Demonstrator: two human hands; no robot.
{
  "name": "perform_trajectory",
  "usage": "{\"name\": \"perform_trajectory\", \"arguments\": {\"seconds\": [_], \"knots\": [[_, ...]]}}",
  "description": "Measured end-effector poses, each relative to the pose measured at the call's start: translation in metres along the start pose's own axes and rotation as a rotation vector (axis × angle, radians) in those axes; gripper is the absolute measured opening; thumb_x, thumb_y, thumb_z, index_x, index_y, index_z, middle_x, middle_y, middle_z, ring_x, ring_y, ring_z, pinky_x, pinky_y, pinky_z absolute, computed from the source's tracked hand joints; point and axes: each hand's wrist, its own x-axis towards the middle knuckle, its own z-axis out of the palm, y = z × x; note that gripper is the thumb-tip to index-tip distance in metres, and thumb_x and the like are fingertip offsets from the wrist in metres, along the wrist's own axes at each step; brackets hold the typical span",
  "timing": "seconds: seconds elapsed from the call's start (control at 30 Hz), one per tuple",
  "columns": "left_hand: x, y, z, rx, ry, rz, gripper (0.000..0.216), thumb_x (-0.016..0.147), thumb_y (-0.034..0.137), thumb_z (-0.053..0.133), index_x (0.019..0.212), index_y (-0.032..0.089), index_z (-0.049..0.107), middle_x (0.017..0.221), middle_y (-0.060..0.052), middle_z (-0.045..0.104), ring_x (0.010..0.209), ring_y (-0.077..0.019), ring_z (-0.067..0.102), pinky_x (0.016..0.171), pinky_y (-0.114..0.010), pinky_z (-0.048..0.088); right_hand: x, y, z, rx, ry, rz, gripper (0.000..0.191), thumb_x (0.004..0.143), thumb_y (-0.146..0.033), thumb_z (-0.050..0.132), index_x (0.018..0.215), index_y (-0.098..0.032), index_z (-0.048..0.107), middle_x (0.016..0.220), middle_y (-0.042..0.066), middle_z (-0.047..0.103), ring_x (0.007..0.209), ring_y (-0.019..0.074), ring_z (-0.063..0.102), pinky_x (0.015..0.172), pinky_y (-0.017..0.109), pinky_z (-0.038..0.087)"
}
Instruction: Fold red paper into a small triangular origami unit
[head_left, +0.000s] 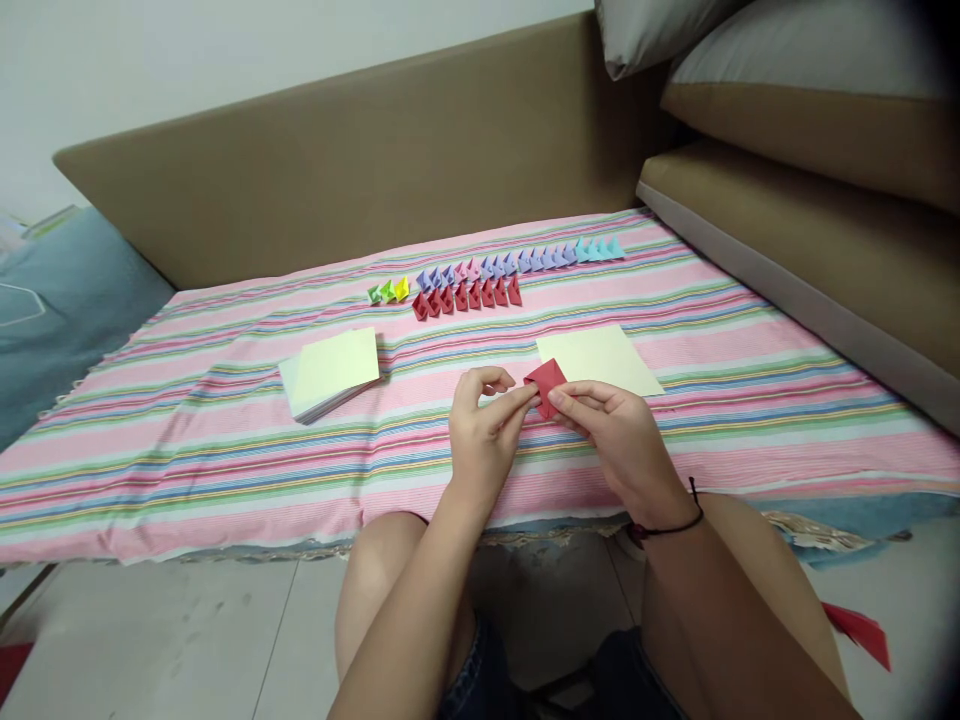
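Observation:
A small red folded paper (548,380) is held up between my two hands, over the near edge of a pale yellow sheet. My right hand (611,420) pinches its lower right side between thumb and fingers. At its left edge, the fingertips of my left hand (486,420) press on the paper near a fold that stands slightly apart. The thumb and finger of that hand are close together, and whether a fingertip is inside the fold I cannot tell. Under and beyond the red paper lies the pale yellow sheet (607,355), flat on the striped cloth.
A stack of paper sheets (337,365) lies left on the striped cloth (225,430). Farther back stand rows of small folded papers: red (474,296), purple (547,259), turquoise (600,249) and yellow (402,288). Sofa cushions (810,230) rise at the right; red paper (862,632) is low right.

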Motion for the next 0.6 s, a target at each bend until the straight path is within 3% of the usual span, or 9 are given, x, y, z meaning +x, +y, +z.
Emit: {"name": "perform_trajectory", "arguments": {"seconds": [0.23,0.47,0.6], "knots": [[0.0037,-0.0001,-0.0072,0.243,-0.166,0.109,0.009,0.084,0.022,0.061,0.089,0.019,0.067,0.091,-0.007,0.057,0.084,-0.0181,0.05,0.076,-0.035,0.039,0.0024,-0.0028,-0.0063,-0.049,-0.018,-0.006,0.022,0.058,-0.031,0.082,0.071,-0.017,0.071,0.067,0.002,0.07,0.062,0.0113,0.063,0.064,0.024,0.053],[0.0021,-0.0009,-0.002,0.116,-0.234,-0.131,0.006,0.082,0.016,0.059,0.085,0.018,0.064,0.092,-0.005,0.051,0.09,-0.0188,0.049,0.081,-0.034,0.04,0.0035,0.0008,-0.0045,-0.091,-0.032,-0.013,0.024,0.058,-0.033,0.082,0.07,-0.016,0.07,0.067,0.003,0.07,0.063,0.0143,0.064,0.068,0.029,0.055],[0.0006,-0.0016,0.0011,0.082,-0.224,-0.19,0.008,0.081,0.011,0.058,0.084,0.017,0.062,0.092,-0.005,0.05,0.091,-0.0192,0.048,0.08,-0.034,0.041,0.0031,0.002,-0.0039,-0.085,-0.047,-0.019,0.023,0.059,-0.032,0.081,0.071,-0.016,0.07,0.068,0.003,0.071,0.064,0.014,0.065,0.069,0.028,0.055]]}}
